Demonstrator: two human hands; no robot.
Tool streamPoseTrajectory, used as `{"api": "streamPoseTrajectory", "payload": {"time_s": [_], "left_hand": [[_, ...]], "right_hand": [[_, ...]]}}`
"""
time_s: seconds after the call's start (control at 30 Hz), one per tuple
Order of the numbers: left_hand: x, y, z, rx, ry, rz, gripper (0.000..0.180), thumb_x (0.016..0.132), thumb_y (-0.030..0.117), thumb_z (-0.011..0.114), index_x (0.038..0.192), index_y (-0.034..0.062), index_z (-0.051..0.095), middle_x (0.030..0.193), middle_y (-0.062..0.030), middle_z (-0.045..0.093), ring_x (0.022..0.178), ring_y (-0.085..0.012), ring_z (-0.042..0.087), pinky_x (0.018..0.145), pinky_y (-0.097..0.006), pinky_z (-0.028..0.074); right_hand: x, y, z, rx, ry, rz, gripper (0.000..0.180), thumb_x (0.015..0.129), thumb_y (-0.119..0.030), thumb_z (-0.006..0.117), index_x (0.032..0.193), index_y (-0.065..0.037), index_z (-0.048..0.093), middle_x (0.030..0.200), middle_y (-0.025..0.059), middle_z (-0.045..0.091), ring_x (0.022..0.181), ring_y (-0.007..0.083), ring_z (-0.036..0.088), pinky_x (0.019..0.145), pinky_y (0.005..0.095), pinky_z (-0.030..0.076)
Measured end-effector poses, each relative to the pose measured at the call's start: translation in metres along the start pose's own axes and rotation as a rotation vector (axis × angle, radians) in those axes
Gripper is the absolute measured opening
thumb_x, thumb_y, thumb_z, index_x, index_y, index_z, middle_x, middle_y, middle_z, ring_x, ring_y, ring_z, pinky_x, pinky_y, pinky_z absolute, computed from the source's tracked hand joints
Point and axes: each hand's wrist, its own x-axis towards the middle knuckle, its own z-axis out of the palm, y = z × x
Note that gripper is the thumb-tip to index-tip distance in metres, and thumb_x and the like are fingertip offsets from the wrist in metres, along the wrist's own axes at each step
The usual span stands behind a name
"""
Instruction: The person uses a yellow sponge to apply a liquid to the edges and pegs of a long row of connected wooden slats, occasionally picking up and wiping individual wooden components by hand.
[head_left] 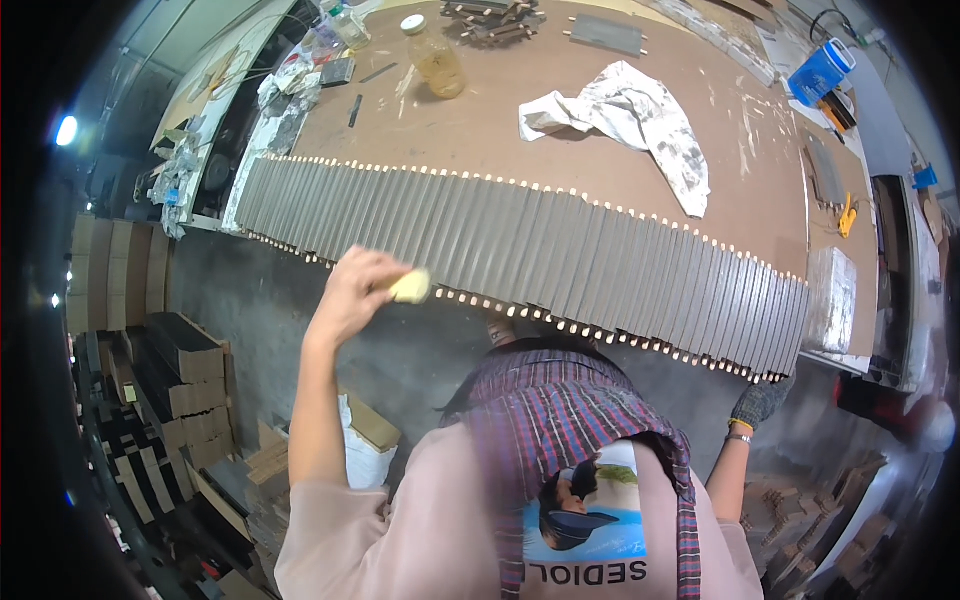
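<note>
A long row of dark grey slats (520, 240) with pale, peg-like ends lies side by side along the table's near edge. My bare left hand (358, 290) is closed around a small pale yellow sponge-like block (411, 286), blurred by motion. It is at the near edge of the row, left of the middle; whether the block touches the slats, I cannot tell. At the row's right end, my right hand (760, 402) in a dark grey knitted glove is against the near ends of the last slats. Its fingers are mostly hidden there.
On the brown table (460, 135) lie a stained white cloth (640, 115) and a jar of yellowish liquid (436, 62). More slats (492, 20) are piled at the back. A blue container (822, 72) and a yellow-handled tool (848, 216) sit at right. Stacked cartons (185, 365) stand lower left.
</note>
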Motion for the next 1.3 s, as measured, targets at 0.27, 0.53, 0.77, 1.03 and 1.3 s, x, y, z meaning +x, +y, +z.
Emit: {"api": "streamPoseTrajectory", "payload": {"time_s": [0.27,0.53,0.77,1.03,1.3], "left_hand": [[0.025,-0.027,-0.018,-0.032,0.367,-0.013,0.046,0.074,-0.001,0.075,0.119,0.0082,0.075,0.114,-0.0093,0.073,0.108,-0.0292,0.062,0.097,-0.039,0.05],[-0.009,-0.024,-0.017,0.078,0.037,-0.129,0.044,0.074,0.002,0.073,0.117,0.0107,0.076,0.107,-0.0071,0.072,0.103,-0.0277,0.06,0.096,-0.038,0.049],[0.015,-0.017,-0.006,-0.052,0.288,-0.007,0.042,0.076,0.006,0.074,0.118,0.0081,0.075,0.108,-0.0085,0.073,0.101,-0.0293,0.061,0.094,-0.04,0.05],[0.043,-0.032,0.007,0.103,0.58,-0.212,0.036,0.078,0.012,0.079,0.114,0.0121,0.076,0.104,-0.0087,0.072,0.102,-0.0307,0.062,0.093,-0.043,0.051],[0.047,-0.076,0.017,0.196,0.632,-0.335,0.033,0.078,0.02,0.079,0.111,0.0139,0.077,0.101,-0.0116,0.071,0.104,-0.0337,0.064,0.092,-0.046,0.051]], "right_hand": [[0.005,0.019,0.005,-0.049,-0.047,-0.036,0.054,0.101,-0.021,0.054,0.149,0.001,0.043,0.15,0.0201,0.051,0.138,0.0353,0.049,0.116,0.0431,0.036],[0.0,0.036,0.011,-0.107,0.014,-0.033,0.051,0.1,-0.013,0.05,0.148,0.003,0.044,0.149,0.0204,0.052,0.137,0.0355,0.05,0.115,0.0413,0.037],[0.005,0.043,0.014,-0.046,-0.013,-0.081,0.052,0.102,-0.016,0.047,0.149,0.005,0.041,0.153,0.0224,0.049,0.14,0.036,0.047,0.117,0.0423,0.035],[0.01,0.08,0.023,-0.153,-0.053,-0.037,0.054,0.106,-0.024,0.046,0.15,0.008,0.041,0.151,0.0262,0.049,0.139,0.0385,0.047,0.118,0.0431,0.034],[0.012,0.072,0.02,-0.119,-0.003,-0.144,0.054,0.107,-0.027,0.048,0.148,0.007,0.043,0.149,0.0246,0.051,0.138,0.0377,0.048,0.117,0.0425,0.035]]}}
